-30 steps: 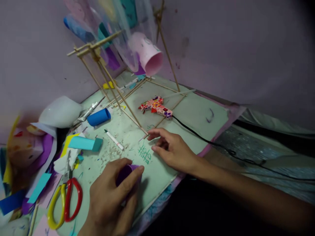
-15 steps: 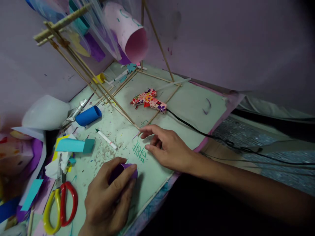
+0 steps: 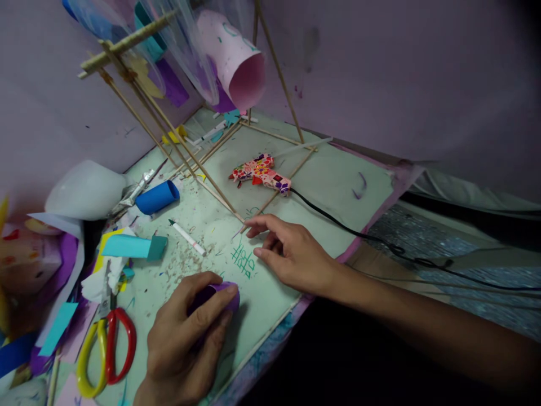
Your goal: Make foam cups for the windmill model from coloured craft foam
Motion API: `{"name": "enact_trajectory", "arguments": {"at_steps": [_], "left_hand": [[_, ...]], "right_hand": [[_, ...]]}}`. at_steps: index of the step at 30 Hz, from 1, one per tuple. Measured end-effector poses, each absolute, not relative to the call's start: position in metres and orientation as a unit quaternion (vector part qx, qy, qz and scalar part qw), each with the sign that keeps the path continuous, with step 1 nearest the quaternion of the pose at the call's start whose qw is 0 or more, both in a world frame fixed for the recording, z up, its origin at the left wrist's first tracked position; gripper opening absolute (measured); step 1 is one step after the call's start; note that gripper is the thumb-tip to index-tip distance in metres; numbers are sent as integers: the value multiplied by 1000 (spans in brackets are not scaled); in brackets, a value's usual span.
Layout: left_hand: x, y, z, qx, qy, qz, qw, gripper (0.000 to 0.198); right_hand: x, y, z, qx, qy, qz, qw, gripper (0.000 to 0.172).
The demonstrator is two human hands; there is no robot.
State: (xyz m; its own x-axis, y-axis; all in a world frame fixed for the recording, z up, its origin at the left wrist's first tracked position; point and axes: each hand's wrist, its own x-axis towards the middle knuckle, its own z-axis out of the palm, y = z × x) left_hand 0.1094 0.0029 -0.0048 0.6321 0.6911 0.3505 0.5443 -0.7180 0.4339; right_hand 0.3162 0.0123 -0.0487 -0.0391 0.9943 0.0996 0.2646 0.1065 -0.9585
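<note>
Left hand [image 3: 181, 338], nearest: fingers curled and closed round a purple paper tube [image 3: 230, 296], its rim showing between the fingertips, low over the near edge of the table [image 3: 350, 163]. Scissors [image 3: 110, 352] with one red and one yellow handle lie well to the left of these fingers, blades pointing away. Right hand [image 3: 291, 256]: thumb and forefinger parted, the other fingers bent under — nothing seen held. A green pen grid [image 3: 243, 260] is drawn on the surface just left of the right thumb. Beyond the left fingers lies a marker [image 3: 189, 238], green tip outward; farther left of it, a folded turquoise paper [image 3: 131, 246] over scraps. The right forefinger's tip is at the near corner of a stick frame [image 3: 198, 163]; whether it touches, cannot tell. A blue paper tube [image 3: 156, 198] lies on its side, beyond the marker as seen from the left fingers. Past the right fingertips, a flowered glue gun [image 3: 262, 172] lies on its side within the frame's base — its black cord [image 3: 333, 217] runs off to the right, beyond the right hand. Farthest from the fingers, a pink paper tube [image 3: 226, 48] hangs above the table, open end toward the hands.
</note>
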Motion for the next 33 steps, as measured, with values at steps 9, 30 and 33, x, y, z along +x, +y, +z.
{"name": "enact_trajectory", "arguments": {"at_steps": [9, 30, 33], "left_hand": [[104, -9, 3, 864, 377, 244, 228, 31], [128, -6, -10, 808, 508, 290, -65, 33], [132, -7, -12, 825, 492, 258, -108, 39]], "right_hand": [[316, 13, -49, -532, -594, 409, 443, 44], [315, 13, -48, -532, -594, 407, 446, 41], [316, 12, -48, -528, -595, 410, 446, 42]]}}
